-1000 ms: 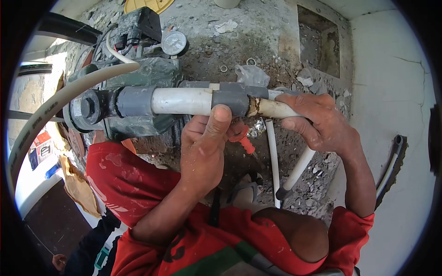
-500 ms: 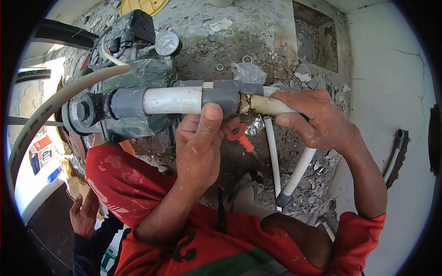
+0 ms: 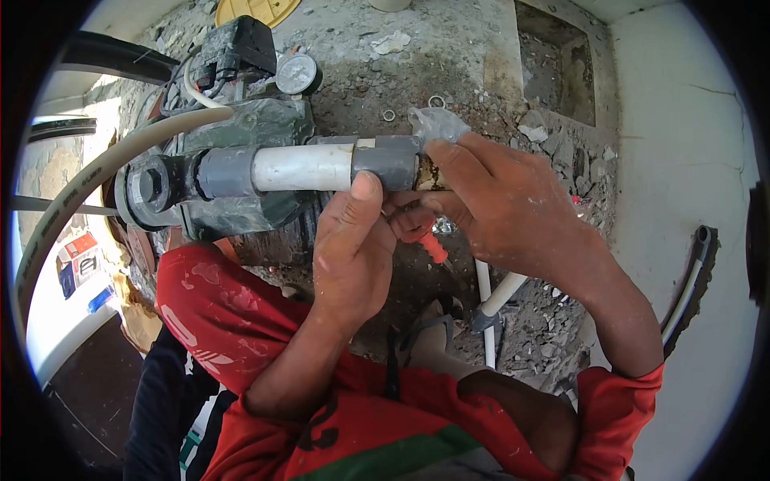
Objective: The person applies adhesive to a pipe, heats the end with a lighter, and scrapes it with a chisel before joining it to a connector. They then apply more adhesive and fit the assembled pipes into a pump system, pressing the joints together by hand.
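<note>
A white pipe (image 3: 305, 167) runs from the dark fitting on the green pump (image 3: 281, 120) to a grey coupling (image 3: 387, 163). My left hand (image 3: 353, 252) grips the coupling from below, thumb against its near side and fingers mostly hidden beneath. At the coupling's right end shows a stub of pale pipe with brown residue (image 3: 428, 172). My right hand (image 3: 513, 204) is closed around this pale pipe, hiding most of it. Below the fingers an orange-red handle (image 3: 434, 248) shows, partly covered.
A pressure gauge (image 3: 297, 74) stands behind the pump, and a thick beige hose (image 3: 104, 152) arches over the left side. White pipes (image 3: 504, 295) lie below my right hand among rubble. A clear plastic bag (image 3: 439, 122) lies behind the pipe. Another person's dark sleeve (image 3: 156, 401) shows lower left.
My right hand has slid left along the pale pipe, close against the coupling. My left hand stays on the coupling. The other person's hand at lower left is out of sight.
</note>
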`<move>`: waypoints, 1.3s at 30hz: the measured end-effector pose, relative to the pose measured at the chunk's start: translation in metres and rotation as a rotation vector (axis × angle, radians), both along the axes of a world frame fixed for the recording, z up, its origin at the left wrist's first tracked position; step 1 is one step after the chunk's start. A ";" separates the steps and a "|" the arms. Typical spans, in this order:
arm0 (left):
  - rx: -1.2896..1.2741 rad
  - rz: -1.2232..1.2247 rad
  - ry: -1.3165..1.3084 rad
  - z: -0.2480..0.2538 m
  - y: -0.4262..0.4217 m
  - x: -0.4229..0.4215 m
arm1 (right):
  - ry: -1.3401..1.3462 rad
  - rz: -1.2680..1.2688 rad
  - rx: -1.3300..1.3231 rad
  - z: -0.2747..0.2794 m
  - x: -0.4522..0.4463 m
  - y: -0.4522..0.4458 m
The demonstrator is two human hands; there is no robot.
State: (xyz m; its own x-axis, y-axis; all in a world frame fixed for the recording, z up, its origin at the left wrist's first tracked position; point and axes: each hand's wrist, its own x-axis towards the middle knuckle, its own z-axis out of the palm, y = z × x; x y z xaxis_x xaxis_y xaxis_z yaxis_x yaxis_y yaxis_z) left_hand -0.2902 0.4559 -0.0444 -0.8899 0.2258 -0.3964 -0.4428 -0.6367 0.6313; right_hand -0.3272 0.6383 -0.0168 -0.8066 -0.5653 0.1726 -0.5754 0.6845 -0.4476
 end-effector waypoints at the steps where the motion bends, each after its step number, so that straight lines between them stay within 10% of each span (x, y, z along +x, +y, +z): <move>1: 0.015 0.047 -0.012 0.001 0.000 -0.001 | 0.028 -0.004 0.016 -0.002 -0.001 -0.005; 20: -0.091 0.086 0.087 -0.006 -0.004 -0.002 | -0.707 0.082 0.055 0.022 -0.037 -0.013; 29: -0.104 0.137 0.041 -0.008 -0.007 -0.002 | -0.308 -0.094 0.182 0.009 -0.023 -0.037; 39: 0.259 0.104 -0.361 0.072 -0.055 -0.008 | -0.622 -0.032 0.101 0.000 -0.039 -0.039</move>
